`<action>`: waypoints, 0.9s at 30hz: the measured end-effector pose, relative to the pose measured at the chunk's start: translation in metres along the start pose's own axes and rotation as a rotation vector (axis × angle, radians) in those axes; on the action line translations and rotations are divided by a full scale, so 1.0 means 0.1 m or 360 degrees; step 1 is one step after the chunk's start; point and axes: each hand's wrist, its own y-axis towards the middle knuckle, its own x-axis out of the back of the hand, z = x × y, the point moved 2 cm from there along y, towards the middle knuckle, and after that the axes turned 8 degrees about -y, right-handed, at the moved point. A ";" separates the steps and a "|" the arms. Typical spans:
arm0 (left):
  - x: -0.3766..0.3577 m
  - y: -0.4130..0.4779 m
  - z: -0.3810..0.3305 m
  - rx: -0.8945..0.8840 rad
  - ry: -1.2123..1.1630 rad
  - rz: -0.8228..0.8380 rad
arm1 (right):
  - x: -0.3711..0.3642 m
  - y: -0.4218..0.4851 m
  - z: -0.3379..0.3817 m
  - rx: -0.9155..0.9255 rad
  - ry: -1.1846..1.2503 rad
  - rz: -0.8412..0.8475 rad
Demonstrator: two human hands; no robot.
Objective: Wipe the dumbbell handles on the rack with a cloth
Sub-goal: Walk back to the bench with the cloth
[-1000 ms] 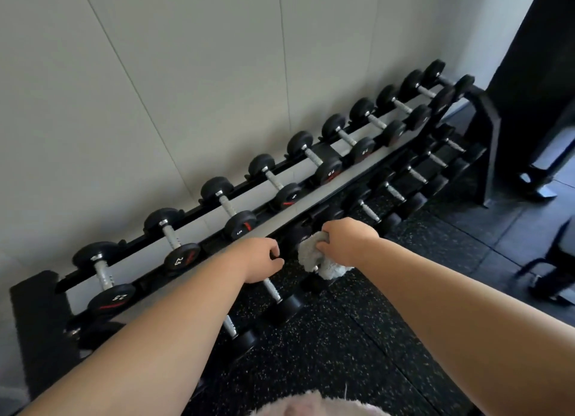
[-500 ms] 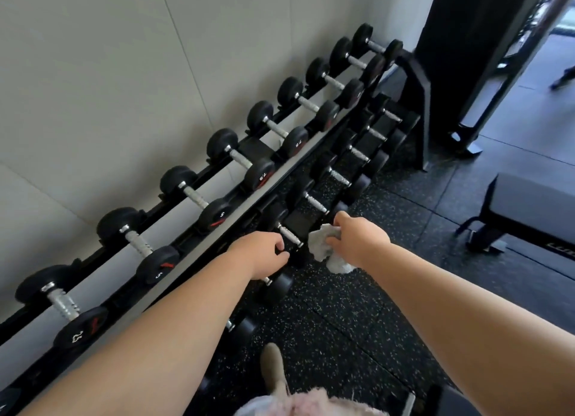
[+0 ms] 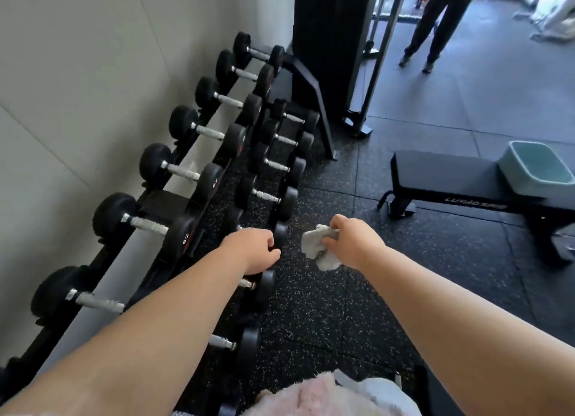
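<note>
A black two-tier dumbbell rack (image 3: 323, 126) runs along the wall on the left, holding several black dumbbells with silver knurled handles (image 3: 148, 225). My left hand (image 3: 252, 250) is curled over a lower-tier dumbbell (image 3: 280, 235); its handle is hidden under my fingers. My right hand (image 3: 356, 241) grips a crumpled white cloth (image 3: 317, 250). That hand hangs over the speckled floor just right of the lower row. The cloth touches no dumbbell.
A black flat bench (image 3: 451, 179) stands to the right with a pale teal bin (image 3: 535, 169) on it. A black machine column (image 3: 326, 42) rises beyond the rack's far end. A person's legs (image 3: 432, 26) stand at the back. Speckled rubber floor (image 3: 326, 306) lies between rack and bench.
My right hand has drawn the cloth off the lower-tier handle and out to the right, over the floor. My left hand stays on the lower row. The view has swung right.
</note>
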 end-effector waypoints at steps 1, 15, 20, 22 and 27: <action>0.02 0.09 -0.08 -0.0030 0.0032 0.0005 | 0.00 0.03 -0.08 -0.0042 0.0016 -0.0006; 0.06 1.65 -1.53 -0.0260 0.0213 0.0213 | 0.18 0.81 -1.77 -0.0436 0.0105 0.0100; 0.16 2.32 -2.22 -0.0285 0.0227 0.0231 | 0.49 1.18 -2.56 -0.0512 0.0101 0.0148; 0.20 2.58 -2.49 -0.0276 0.0217 0.0231 | 0.63 1.32 -2.90 -0.0532 0.0083 0.0152; 0.27 3.13 -3.16 -0.0346 0.0229 0.0227 | 0.87 1.66 -3.67 -0.0655 0.0154 0.0137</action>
